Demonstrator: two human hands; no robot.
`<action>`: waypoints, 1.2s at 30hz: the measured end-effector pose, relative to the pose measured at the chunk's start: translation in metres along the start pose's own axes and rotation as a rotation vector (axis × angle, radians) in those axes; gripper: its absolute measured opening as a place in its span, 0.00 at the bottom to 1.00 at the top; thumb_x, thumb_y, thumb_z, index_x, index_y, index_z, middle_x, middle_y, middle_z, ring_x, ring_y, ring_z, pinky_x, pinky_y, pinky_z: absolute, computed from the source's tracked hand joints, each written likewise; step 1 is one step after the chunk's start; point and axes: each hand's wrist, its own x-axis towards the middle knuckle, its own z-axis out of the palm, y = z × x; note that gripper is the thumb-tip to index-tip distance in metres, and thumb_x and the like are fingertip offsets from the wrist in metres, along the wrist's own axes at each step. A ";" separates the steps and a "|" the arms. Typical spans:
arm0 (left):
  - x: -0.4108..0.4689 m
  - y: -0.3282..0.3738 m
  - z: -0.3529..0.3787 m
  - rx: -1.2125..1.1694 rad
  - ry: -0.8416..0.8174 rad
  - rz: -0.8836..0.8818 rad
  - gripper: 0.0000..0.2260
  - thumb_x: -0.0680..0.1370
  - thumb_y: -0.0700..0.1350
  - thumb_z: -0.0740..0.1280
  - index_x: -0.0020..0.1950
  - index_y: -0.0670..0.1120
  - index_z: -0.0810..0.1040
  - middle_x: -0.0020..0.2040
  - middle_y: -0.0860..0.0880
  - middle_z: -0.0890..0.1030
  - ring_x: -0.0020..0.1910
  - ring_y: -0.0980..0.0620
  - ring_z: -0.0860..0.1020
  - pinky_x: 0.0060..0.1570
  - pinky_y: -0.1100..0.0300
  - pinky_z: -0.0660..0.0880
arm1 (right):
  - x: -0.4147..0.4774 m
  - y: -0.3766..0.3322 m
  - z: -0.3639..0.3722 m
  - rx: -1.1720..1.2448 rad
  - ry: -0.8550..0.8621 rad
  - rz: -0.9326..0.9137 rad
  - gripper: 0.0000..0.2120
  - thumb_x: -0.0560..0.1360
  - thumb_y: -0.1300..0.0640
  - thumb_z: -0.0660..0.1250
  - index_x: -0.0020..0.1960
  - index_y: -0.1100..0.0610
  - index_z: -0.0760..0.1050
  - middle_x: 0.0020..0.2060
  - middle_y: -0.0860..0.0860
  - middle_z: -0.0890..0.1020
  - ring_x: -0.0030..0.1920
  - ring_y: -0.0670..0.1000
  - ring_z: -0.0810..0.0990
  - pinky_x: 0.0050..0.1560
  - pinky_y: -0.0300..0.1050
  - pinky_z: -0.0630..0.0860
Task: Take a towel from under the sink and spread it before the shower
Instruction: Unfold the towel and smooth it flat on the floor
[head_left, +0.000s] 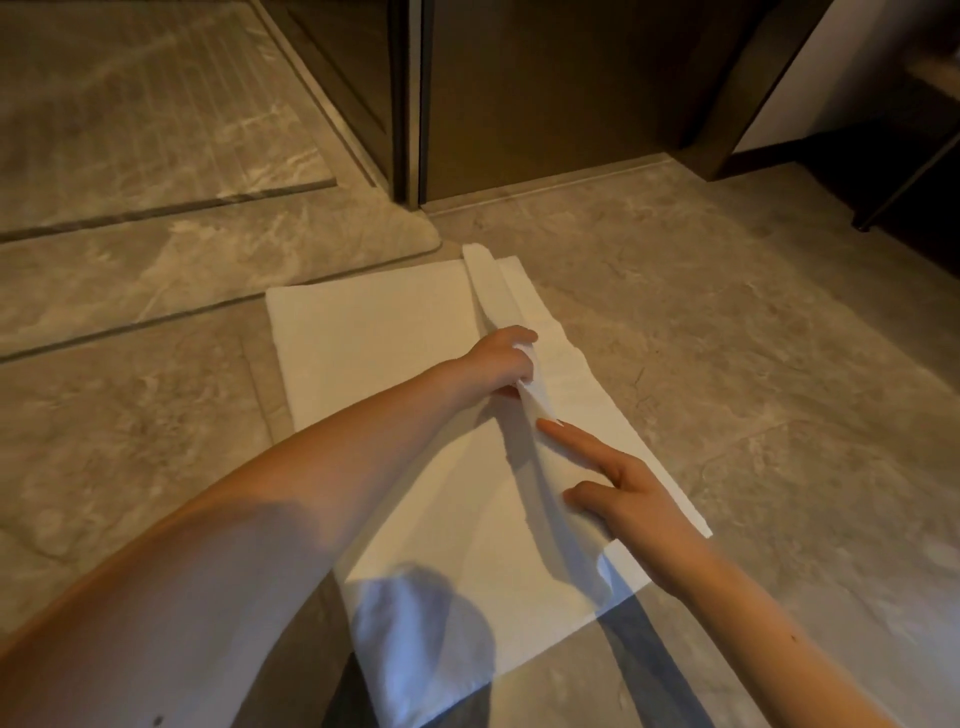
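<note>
The left hand (501, 358) is pinching a raised fold of the white towel (374, 338), fingers curled round the cloth. Just nearer the person than that pinch, the right hand (631, 486) is resting on the same fold, index finger (566, 436) straight, gripping nothing. The towel is lying half opened on the stone floor (727, 338), with the shower sill (156, 218) beyond and to the left of the pinch. The risk is sitting in that single hold: pulling the flap over from its middle is likely twisting or bunching the end beyond the grip. If the right hand is pressing too lightly, the whole towel may be sliding across the smooth floor, askew to the shower.
</note>
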 end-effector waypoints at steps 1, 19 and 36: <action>-0.002 -0.005 -0.006 -0.055 0.018 0.011 0.27 0.74 0.32 0.61 0.71 0.51 0.70 0.72 0.48 0.66 0.67 0.46 0.69 0.58 0.56 0.74 | -0.001 0.001 0.001 -0.022 0.010 -0.001 0.32 0.75 0.70 0.61 0.66 0.37 0.72 0.66 0.30 0.68 0.65 0.32 0.66 0.59 0.26 0.65; -0.084 -0.045 -0.140 -0.146 0.113 0.080 0.35 0.71 0.30 0.65 0.66 0.66 0.73 0.68 0.59 0.67 0.63 0.52 0.70 0.54 0.58 0.77 | 0.015 -0.044 0.119 0.558 -0.230 0.112 0.27 0.75 0.66 0.57 0.62 0.40 0.79 0.62 0.40 0.79 0.51 0.47 0.81 0.44 0.41 0.78; -0.296 -0.097 -0.264 0.033 0.488 0.002 0.34 0.73 0.33 0.64 0.69 0.66 0.69 0.76 0.56 0.61 0.75 0.50 0.55 0.64 0.58 0.59 | -0.012 -0.129 0.281 0.319 -0.733 -0.107 0.31 0.70 0.59 0.58 0.74 0.54 0.67 0.61 0.46 0.78 0.51 0.47 0.78 0.49 0.36 0.74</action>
